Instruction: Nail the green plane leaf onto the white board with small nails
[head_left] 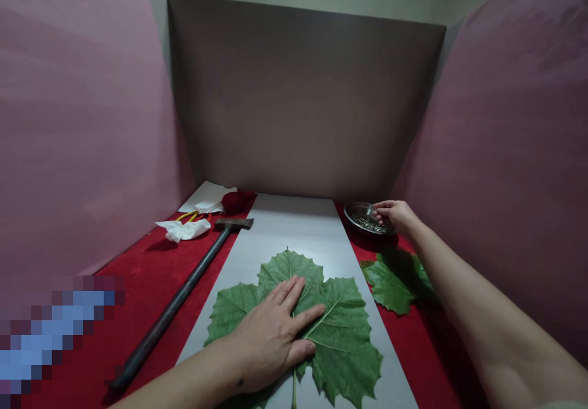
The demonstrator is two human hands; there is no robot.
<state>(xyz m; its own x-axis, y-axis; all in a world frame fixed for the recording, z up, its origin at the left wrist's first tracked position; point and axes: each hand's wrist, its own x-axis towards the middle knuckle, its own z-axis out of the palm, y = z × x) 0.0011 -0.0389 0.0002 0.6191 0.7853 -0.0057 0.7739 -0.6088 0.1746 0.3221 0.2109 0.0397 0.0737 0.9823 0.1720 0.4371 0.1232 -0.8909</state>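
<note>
A large green leaf (340, 317) lies on a long white board (294, 219). My left hand (275, 329) rests flat on it, fingers stretched out. A small nail (288, 248) stands upright at the leaf's top tip. Over at the right, my right hand (395, 215) reaches over the rim of a metal bowl (351, 210) that holds many small nails (367, 222). Its fingers are bent together at the nails; whether they grip one is too small to see.
A hammer (184, 296) with a long dark handle lies left of the board on red cloth (138, 286). Behind it are crumpled white tissue (186, 230), yellow-handled tool parts (187, 215), white paper (211, 195) and a dark red object (234, 201). Another leaf (395, 280) lies right.
</note>
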